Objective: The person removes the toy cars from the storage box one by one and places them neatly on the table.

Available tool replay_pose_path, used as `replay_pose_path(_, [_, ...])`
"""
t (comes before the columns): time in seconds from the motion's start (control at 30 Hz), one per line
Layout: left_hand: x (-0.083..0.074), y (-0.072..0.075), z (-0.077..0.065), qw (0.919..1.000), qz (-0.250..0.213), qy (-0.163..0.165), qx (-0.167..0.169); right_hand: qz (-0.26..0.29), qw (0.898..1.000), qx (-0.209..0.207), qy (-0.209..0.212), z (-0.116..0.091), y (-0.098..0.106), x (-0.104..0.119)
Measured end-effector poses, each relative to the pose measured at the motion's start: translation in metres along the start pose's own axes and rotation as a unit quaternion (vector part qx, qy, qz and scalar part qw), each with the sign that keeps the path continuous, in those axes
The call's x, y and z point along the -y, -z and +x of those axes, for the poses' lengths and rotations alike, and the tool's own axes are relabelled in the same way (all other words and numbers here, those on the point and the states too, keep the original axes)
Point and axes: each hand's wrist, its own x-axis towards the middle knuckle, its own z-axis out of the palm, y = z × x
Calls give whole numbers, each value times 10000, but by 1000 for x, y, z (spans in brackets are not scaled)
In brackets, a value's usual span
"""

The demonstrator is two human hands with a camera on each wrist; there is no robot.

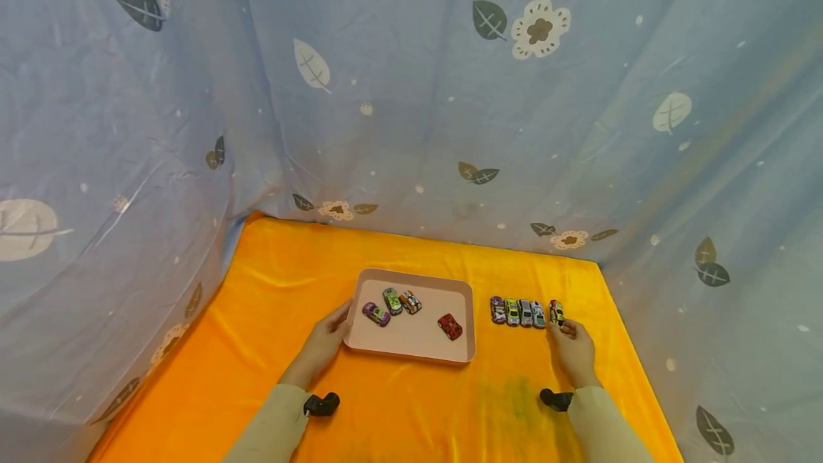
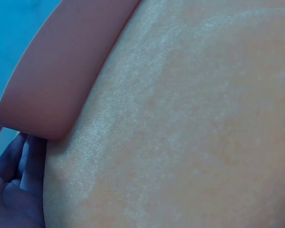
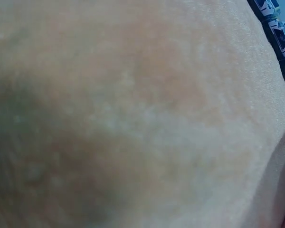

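At the pink tray's (image 1: 411,354) left side, my left hand (image 1: 323,341) grips the edge near the front corner. The left wrist view shows fingers (image 2: 34,164) at the tray wall (image 2: 61,66). Inside the tray lie a purple toy car (image 1: 376,314), a green one (image 1: 392,301), an orange and white one (image 1: 410,301) and a red one (image 1: 450,326). My right hand (image 1: 574,350) pinches the near end of a yellow and red toy car (image 1: 556,311). This car stands just right of a side-by-side row that ends in a pale blue toy car (image 1: 538,314).
The row also holds a purple toy car (image 1: 498,310), a yellow-green one (image 1: 511,312) and a grey one (image 1: 526,313). An orange cloth (image 1: 398,406) covers the table. Blue patterned curtains (image 1: 411,91) hang along the back and both sides.
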Motion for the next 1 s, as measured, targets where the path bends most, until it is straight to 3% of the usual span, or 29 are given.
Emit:
replay_pose_path(0.3, [2,1,1,10000,-69,-50,15,106,9998,139,-49,-1,-3,2])
replay_pose_path(1.0, [4,0,3,10000,-11,-68,13,-145,9999,-12,40,-2,-5,4])
